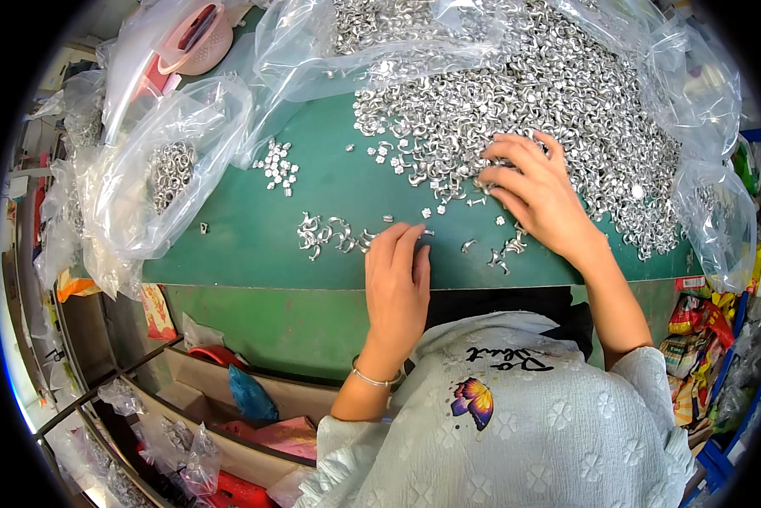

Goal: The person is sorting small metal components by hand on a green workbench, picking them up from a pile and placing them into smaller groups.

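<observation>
A large heap of small silvery metal pieces (482, 102) covers the far right of the green tabletop (330, 152). My right hand (534, 190) rests at the heap's near edge with its fingers spread, touching loose pieces. Nearer the front edge, my left hand (397, 275) has its fingers bent down and drawn together at the table. What they pinch, if anything, is hidden. Just left of those fingertips lies a small group of curved metal pieces (338, 235). A few more loose pieces (507, 250) lie between the two hands.
A cluster of small flower-like metal pieces (277, 168) sits left of centre. Beside it, a clear plastic bag (198, 127) holds metal rings. A pink basket (211, 42) stands at the far left. An open drawer (203, 389) is below the table; packets (694, 339) crowd the right.
</observation>
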A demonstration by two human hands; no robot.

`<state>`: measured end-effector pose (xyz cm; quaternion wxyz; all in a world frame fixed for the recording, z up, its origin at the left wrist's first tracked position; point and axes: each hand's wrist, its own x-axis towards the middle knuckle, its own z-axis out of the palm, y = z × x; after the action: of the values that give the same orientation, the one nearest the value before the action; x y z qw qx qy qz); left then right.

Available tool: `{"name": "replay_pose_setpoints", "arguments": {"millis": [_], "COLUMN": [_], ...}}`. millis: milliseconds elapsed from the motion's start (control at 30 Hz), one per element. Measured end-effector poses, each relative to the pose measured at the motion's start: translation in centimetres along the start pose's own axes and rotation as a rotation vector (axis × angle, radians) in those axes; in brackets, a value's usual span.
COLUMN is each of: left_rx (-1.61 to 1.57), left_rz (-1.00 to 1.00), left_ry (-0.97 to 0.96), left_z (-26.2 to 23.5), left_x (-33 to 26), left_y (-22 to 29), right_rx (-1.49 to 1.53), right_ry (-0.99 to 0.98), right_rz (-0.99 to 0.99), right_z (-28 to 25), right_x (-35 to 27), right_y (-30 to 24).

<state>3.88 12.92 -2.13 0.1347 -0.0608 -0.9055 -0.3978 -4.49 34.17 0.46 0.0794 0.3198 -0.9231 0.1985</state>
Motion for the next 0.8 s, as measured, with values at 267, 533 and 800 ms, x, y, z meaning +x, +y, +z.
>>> {"name": "replay_pose_setpoints", "arguments": {"millis": [267,533,800], "left_rx": [0.121,0.273,0.242], "left_rz": [0.027,-0.111,-0.06], "left_ry": [-0.028,0.135,0.052], "left_z": [0.5,-0.9,0.5], "left_x": [0.5,-0.1,0.6], "left_y": [-0.2,-1.0,-0.3], "right_rx": [0.084,0.056,-0.059], "right_ry": [0.06,0.134,0.003], "right_rz": [-0.062,0.099,0.051], "right_z": [1.3,0.3,0.9], "right_x": [1.1,-0.7,-0.2], "right_y": [-2.3,0.1,-2.8]}}
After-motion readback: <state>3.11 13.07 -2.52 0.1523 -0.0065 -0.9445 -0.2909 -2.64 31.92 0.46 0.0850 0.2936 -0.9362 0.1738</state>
